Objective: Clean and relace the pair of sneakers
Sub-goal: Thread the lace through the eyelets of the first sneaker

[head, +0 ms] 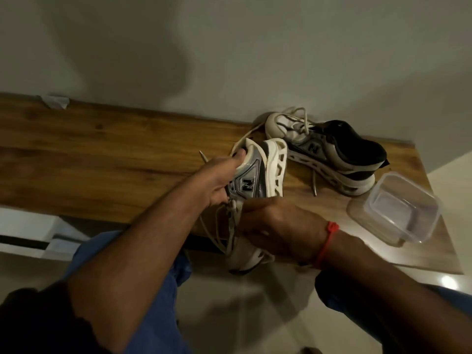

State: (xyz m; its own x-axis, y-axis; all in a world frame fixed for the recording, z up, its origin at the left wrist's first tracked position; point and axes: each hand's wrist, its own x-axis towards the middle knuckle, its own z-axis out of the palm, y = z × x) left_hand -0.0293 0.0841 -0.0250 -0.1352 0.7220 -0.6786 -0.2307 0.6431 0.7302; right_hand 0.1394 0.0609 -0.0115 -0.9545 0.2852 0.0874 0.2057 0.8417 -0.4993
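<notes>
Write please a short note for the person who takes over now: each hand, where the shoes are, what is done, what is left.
Left hand: grips the heel end of the held sneaker, thumb at the collar.
Right hand: holds the same shoe lower down; its grip is partly hidden.
The held shoe's laces hang loose.
Second sneaker: lies on the wooden table, laces slack.
Plastic container: at the table's right end.
Done: laces loosened.
Left: unlacing, cleaning, relacing both shoes.

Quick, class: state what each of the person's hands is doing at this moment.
Left hand: grips the heel end of the held sneaker.
Right hand: wrapped around the same sneaker's front part; fingers hidden.
</notes>
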